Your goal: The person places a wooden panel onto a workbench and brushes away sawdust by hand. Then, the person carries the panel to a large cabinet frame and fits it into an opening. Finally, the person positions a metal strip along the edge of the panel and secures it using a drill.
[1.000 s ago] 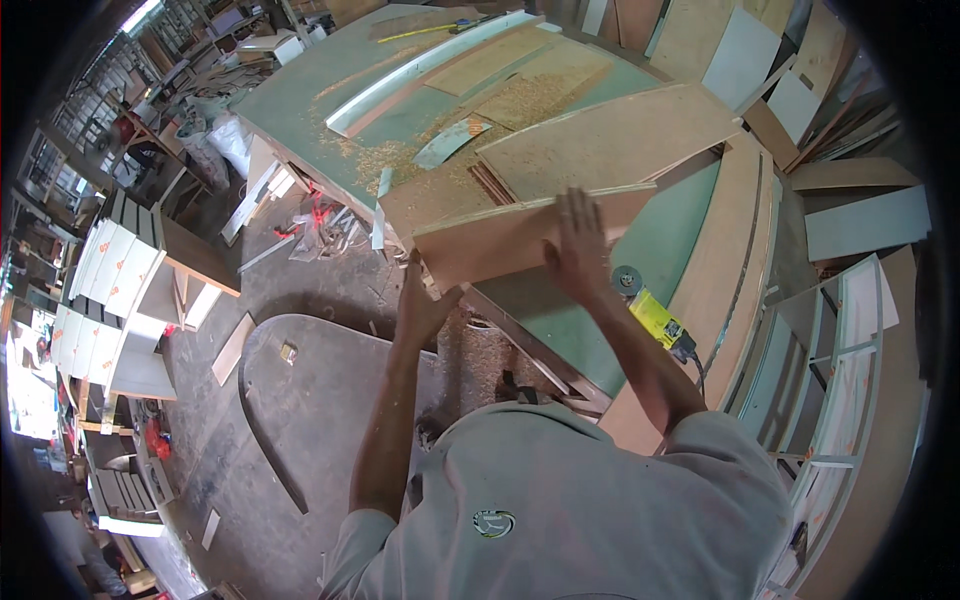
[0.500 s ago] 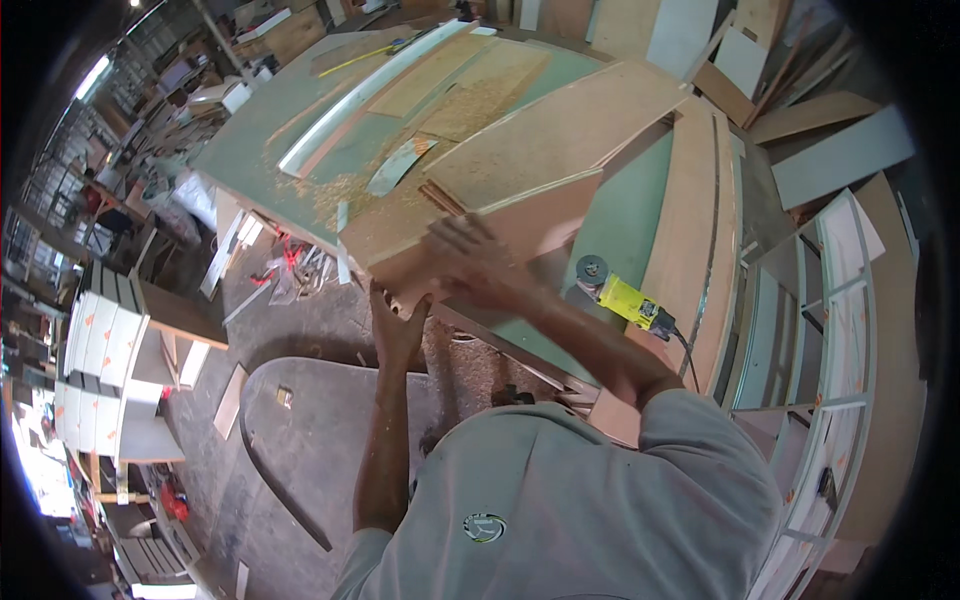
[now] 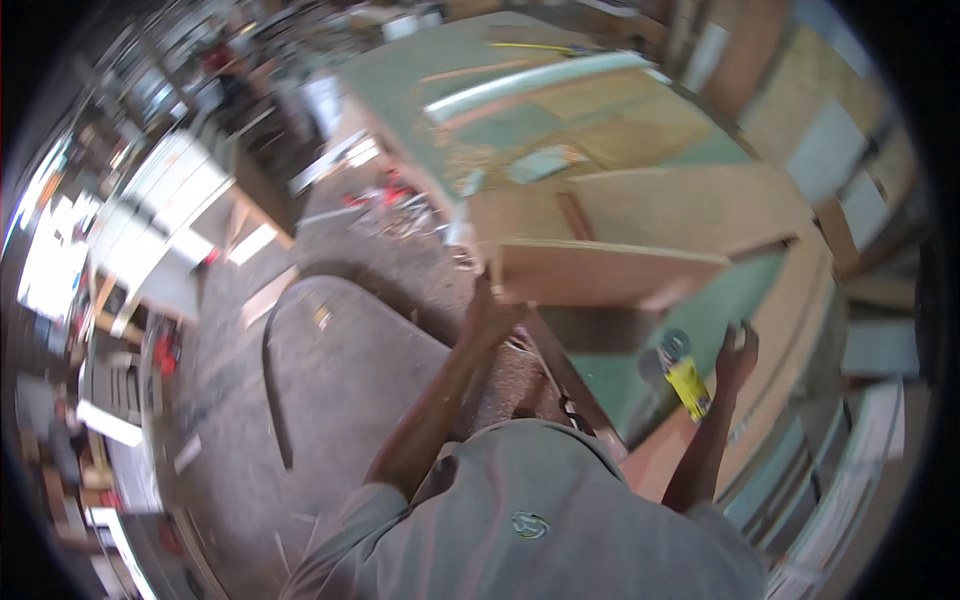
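Beyond the yellow grinder [image 3: 686, 386], leftward: wooden panel [image 3: 610, 278] held on edge, judged stiff, light, best taken by ends | left end pinched by left grip [image 3: 492, 318] | right grip [image 3: 737, 362] curled right of grinder, contents cannot be told

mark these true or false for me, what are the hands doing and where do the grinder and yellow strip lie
1. The left hand is at the left end of the pinkish wooden board. True.
2. The right hand presses on that board. False: the right hand is apart from it, near the grinder.
3. The grinder has a yellow body. True.
4. The thin yellow strip lies on the floor. False: the thin yellow strip lies near the far end of the green table.
5. The green table has wood dust on it. True.
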`<act>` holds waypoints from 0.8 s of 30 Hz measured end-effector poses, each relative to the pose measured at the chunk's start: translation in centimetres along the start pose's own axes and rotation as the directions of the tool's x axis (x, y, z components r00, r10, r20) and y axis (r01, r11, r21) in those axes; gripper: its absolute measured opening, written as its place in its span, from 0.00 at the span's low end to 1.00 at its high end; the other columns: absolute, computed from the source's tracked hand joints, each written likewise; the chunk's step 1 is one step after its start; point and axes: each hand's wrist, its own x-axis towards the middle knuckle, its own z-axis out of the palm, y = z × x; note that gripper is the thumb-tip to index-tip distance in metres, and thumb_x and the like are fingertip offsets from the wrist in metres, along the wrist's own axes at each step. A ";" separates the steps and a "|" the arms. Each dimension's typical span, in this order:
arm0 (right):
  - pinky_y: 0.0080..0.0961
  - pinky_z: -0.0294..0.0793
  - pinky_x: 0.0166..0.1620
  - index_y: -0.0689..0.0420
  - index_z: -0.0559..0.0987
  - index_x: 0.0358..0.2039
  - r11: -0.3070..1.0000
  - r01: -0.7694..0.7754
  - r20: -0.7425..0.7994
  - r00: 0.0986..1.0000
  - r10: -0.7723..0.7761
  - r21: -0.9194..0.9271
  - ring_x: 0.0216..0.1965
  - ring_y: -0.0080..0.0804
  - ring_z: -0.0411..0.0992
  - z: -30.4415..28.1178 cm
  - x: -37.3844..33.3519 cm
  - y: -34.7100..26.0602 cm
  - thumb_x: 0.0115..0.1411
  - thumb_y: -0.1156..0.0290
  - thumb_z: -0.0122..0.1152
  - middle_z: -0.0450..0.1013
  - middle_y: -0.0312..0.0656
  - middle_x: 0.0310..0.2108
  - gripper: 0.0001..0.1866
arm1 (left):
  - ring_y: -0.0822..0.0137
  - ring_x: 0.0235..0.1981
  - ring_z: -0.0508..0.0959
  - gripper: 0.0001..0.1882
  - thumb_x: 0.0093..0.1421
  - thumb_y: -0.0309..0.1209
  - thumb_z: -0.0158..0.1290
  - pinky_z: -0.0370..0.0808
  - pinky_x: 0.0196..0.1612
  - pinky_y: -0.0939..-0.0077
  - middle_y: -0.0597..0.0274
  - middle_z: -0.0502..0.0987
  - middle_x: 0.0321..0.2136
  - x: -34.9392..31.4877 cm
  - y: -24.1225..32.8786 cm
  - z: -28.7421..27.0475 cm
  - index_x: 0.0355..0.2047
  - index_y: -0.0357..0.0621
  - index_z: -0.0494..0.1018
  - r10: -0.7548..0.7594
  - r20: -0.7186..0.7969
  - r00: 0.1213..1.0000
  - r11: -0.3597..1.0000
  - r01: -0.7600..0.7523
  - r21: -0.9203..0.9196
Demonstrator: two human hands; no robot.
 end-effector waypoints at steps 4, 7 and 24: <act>0.42 0.72 0.54 0.64 0.80 0.43 0.959 0.063 0.161 0.981 -0.111 0.275 0.48 0.53 0.74 3.4 -7.0 -6.9 0.63 0.69 0.61 0.77 0.53 0.44 0.12 | 0.38 0.60 0.70 0.52 0.52 0.44 0.65 0.71 0.61 0.52 0.32 0.62 0.62 -3.3 0.7 -3.0 0.69 0.34 0.50 -0.025 -0.090 0.996 0.988 0.038 0.152; 0.42 0.73 0.54 0.63 0.80 0.41 0.877 0.111 0.364 0.880 -0.305 0.467 0.48 0.53 0.74 4.8 -10.8 -16.2 0.62 0.71 0.59 0.77 0.53 0.43 0.11 | 0.37 0.61 0.69 0.51 0.54 0.50 0.61 0.71 0.60 0.51 0.33 0.61 0.63 -7.5 -4.4 -5.2 0.68 0.35 0.51 -0.147 -0.114 0.982 0.952 0.172 0.253; 0.43 0.72 0.57 0.62 0.80 0.42 0.474 0.231 0.501 -0.075 -0.862 0.850 0.54 0.53 0.71 10.8 -29.4 -39.1 0.58 0.59 0.64 0.71 0.56 0.54 0.19 | 0.51 0.69 0.62 0.47 0.65 0.66 0.44 0.59 0.69 0.62 0.43 0.64 0.66 -46.5 -13.4 -15.4 0.66 0.33 0.62 -0.568 0.198 0.799 0.601 0.567 -0.563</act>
